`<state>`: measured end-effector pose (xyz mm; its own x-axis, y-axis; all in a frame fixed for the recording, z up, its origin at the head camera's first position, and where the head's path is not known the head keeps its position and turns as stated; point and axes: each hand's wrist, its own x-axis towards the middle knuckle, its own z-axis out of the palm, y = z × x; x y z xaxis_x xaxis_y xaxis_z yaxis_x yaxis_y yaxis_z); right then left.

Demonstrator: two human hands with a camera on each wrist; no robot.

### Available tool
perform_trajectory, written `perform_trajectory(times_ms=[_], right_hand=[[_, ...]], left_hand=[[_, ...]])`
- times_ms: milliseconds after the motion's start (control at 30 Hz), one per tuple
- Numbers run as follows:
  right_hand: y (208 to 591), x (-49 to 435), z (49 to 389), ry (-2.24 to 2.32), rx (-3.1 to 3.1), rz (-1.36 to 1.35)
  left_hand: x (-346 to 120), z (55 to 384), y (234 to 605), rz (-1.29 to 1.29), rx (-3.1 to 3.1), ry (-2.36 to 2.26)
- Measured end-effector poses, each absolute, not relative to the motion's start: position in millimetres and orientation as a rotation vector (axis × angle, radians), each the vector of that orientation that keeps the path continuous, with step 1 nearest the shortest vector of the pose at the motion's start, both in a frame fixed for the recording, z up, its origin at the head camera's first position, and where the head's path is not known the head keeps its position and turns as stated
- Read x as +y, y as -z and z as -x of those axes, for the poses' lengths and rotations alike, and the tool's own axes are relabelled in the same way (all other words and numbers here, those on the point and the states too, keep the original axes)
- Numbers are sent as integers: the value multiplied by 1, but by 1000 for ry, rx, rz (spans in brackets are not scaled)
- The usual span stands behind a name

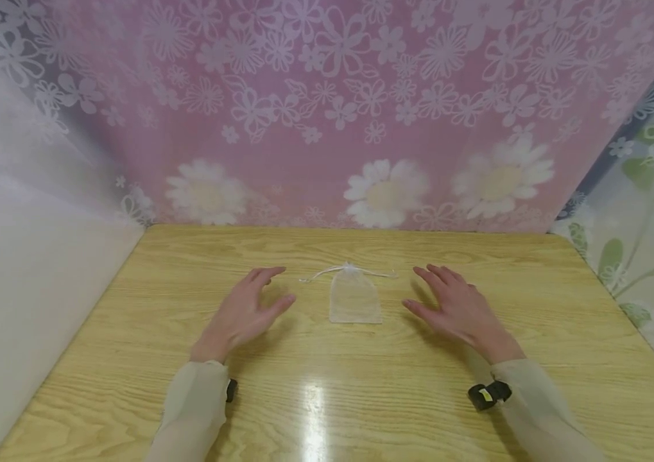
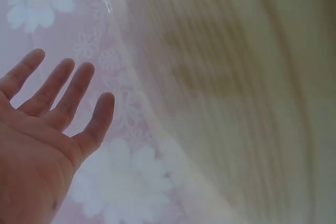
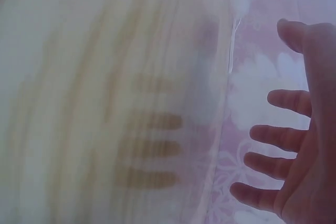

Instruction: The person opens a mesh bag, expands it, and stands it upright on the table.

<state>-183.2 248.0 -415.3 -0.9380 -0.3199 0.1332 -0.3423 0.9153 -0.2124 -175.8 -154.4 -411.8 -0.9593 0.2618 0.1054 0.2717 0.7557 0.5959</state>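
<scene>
A small sheer white drawstring pouch (image 1: 355, 298) lies flat on the wooden table (image 1: 315, 359), its gathered neck toward the back wall. White cords (image 1: 327, 271) stretch out to both sides of the neck. To the left of the pouch is my left hand (image 1: 246, 313), fingers spread and relaxed, holding nothing. My right hand (image 1: 459, 311) hovers on the other side, fingers likewise loose and apart from the pouch. In the left wrist view the left palm (image 2: 37, 156) faces the camera. The right fingers (image 3: 270, 166) appear extended in the right wrist view, with their shadows on the table.
Behind the table hangs a pink flowered curtain (image 1: 303, 147). A plain white sheet (image 1: 32, 212) borders the left side, and a leaf-patterned curtain (image 1: 650, 256) the right. Black straps with small devices (image 1: 488, 394) sit at the wrists.
</scene>
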Motion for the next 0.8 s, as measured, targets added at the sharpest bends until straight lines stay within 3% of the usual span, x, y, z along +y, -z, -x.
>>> perform_trajectory(times_ms=[800], right_hand=[[423, 210, 208, -664, -2911, -689]], left_hand=[[-102, 213, 414, 549, -3025, 1369]])
